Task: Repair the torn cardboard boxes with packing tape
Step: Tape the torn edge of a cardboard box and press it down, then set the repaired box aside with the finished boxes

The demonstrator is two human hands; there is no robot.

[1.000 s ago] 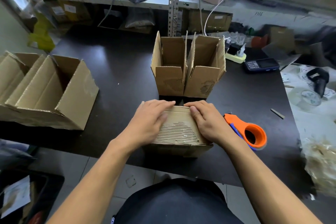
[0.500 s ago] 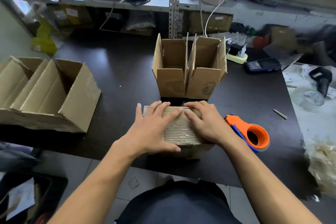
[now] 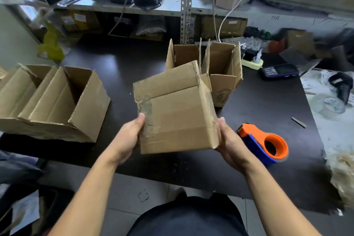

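Above the bench, my left hand and right hand hold the small box between them, fingers clasping its sides. I'm checking the taping; next, probably set it aside.

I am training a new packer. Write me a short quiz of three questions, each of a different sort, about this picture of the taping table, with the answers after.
1. True or false: the person's left hand and right hand hold the small cardboard box by its two sides, above the black table.
2. Multiple choice: the orange tape dispenser is
A. in the right hand
B. lying on the table, to the right of the held box
C. inside an open box
3. Fill in: the two open boxes behind the held box stand ____ each other.

Key: 1 true; 2 B; 3 beside
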